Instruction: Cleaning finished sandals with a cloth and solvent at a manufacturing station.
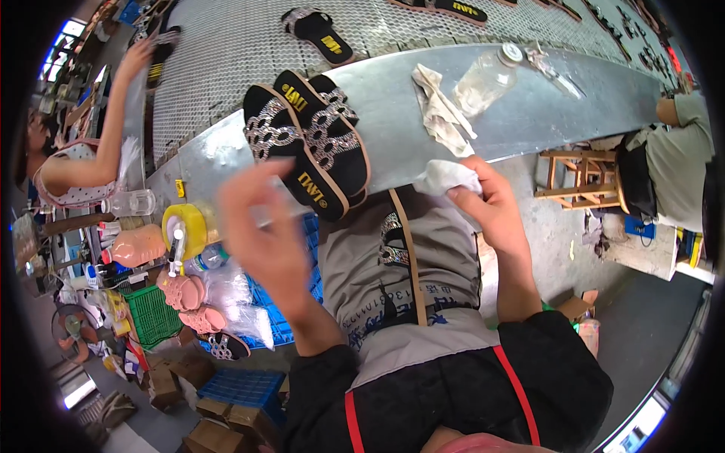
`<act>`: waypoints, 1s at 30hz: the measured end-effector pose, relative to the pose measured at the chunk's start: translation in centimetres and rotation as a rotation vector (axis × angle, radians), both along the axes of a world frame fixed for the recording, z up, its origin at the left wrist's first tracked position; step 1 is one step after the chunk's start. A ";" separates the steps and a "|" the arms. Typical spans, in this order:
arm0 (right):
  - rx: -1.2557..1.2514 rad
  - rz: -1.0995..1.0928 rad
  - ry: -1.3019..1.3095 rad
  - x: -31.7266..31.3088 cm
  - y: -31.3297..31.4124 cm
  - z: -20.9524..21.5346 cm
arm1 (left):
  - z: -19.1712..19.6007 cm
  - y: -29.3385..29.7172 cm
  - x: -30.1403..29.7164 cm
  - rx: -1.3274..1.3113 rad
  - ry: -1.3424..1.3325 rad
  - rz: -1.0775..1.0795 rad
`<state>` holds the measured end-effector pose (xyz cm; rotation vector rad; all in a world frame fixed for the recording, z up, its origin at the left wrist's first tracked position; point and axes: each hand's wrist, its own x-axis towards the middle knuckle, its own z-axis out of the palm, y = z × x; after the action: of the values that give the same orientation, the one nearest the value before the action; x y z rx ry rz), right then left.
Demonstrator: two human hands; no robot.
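A worker's right hand [483, 204] pinched a white rag [447, 177] just above a lap-held sandal [399, 241], while the blurred left hand [260, 226], grip unclear, risked nudging the stacked black sandals [306, 143] beside it off the bench edge [529, 113].

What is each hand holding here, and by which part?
The right hand pinches a crumpled white cloth at its right edge between its fingers. The left hand is motion-blurred; whether it holds anything cannot be told.
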<state>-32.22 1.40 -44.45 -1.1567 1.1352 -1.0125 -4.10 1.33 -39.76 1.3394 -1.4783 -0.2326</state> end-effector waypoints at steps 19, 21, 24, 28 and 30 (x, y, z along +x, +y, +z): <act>0.431 -0.177 -0.817 -3.2 3.1 -0.3 | -4.6 -4.7 -12.4 0.834 0.504 -0.972; 0.454 -0.153 -0.904 -3.5 3.0 -0.2 | -5.6 -5.4 -12.6 0.810 0.611 -0.922; 0.361 -0.074 -0.943 -4.0 3.1 -0.5 | -6.3 -5.1 -13.6 0.795 0.732 -0.842; -0.208 -0.361 -0.364 -4.2 1.9 -2.5 | -7.8 -3.8 -15.5 1.005 0.731 -1.040; -0.133 -0.285 -0.675 -4.4 1.4 -2.4 | -7.9 -4.8 -15.7 1.034 0.676 -1.123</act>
<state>-36.67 2.83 -46.85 -0.6652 0.6990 -1.5677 -19.81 -3.51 -47.65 0.7803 -1.3449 -2.1552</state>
